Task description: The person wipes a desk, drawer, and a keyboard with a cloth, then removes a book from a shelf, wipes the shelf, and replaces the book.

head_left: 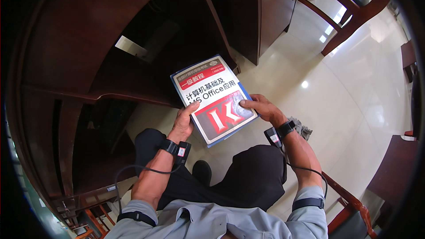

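A paperback book (206,89) with a white, red and grey cover is held in front of me above my knees. A blue edge shows behind it, maybe another book underneath; I cannot tell. My left hand (182,121) grips its left side, thumb on the cover and fingers hidden below. On the opposite side, my right hand (262,107) clasps the edge, its thumb also lying on the cover. Each wrist wears a black strap with a small device and a cable.
A dark wooden desk (88,22) with an open cabinet door (276,17) stands ahead and to the left. Wooden chairs (349,6) are at the upper right. Pale shiny tiles (341,93) cover the floor. A grey crumpled cloth (302,129) shows beside my right forearm.
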{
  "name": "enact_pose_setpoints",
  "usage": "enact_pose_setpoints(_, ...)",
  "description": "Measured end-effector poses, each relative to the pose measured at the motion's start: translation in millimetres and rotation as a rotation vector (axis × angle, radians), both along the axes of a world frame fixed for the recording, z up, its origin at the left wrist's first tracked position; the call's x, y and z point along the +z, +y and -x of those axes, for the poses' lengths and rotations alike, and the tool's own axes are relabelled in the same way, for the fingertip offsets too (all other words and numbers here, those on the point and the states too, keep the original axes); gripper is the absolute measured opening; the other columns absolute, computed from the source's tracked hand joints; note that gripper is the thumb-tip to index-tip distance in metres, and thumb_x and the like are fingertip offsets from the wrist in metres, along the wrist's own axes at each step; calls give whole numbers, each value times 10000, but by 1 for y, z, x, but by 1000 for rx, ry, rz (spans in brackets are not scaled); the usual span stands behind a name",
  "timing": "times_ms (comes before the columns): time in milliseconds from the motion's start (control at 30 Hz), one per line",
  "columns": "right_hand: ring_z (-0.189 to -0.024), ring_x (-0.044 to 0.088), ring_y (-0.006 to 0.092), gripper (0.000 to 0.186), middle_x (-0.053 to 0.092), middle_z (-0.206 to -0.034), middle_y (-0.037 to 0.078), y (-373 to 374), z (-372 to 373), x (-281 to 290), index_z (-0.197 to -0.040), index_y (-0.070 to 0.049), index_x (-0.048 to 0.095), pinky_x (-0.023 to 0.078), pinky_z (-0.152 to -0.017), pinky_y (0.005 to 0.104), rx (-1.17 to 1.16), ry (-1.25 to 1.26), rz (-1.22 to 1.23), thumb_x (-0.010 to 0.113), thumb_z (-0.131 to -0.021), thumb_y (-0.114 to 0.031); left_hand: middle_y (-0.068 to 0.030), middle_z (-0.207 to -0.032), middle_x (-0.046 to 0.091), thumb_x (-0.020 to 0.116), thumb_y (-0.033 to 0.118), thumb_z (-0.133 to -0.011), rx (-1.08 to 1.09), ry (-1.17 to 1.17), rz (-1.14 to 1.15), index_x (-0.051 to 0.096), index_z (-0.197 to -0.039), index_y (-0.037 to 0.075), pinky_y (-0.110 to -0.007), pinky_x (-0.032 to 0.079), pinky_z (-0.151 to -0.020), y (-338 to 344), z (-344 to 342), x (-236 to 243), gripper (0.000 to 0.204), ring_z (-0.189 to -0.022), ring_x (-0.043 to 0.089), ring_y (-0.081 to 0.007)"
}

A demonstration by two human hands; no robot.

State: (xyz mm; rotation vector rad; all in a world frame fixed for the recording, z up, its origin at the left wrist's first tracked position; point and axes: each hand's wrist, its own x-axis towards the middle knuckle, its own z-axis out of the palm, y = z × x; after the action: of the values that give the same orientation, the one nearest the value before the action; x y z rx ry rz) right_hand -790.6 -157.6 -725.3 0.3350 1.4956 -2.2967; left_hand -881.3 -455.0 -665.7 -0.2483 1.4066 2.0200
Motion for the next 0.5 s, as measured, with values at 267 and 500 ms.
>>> enact_pose_setpoints(267, -920, 664, 219, 661, 731, -1008, 142, 29, 49, 10, -1138, 74, 708, 479, -873, 314, 16, 172, -292, 820, -758, -455, -120, -1337, 629, 740, 271, -896, 72, 78, -38, 540, -1373, 4, -420, 440, -1105, 23, -2, -14, 583, -1234, 592, -259)
enact_pose_setpoints(500, -1035, 641, 272, 795, 709, -1064, 188, 21, 62, 20, -1184, 111, 663, 462, -940, 341, -44, 84, -481, 823, -714, -510, -148, -1339, 635, 722, 269, -921, 218, 5, -72, 532, -1379, 29, -453, 460, -1094, 28, 6, -41, 551, -1238, 600, -291)
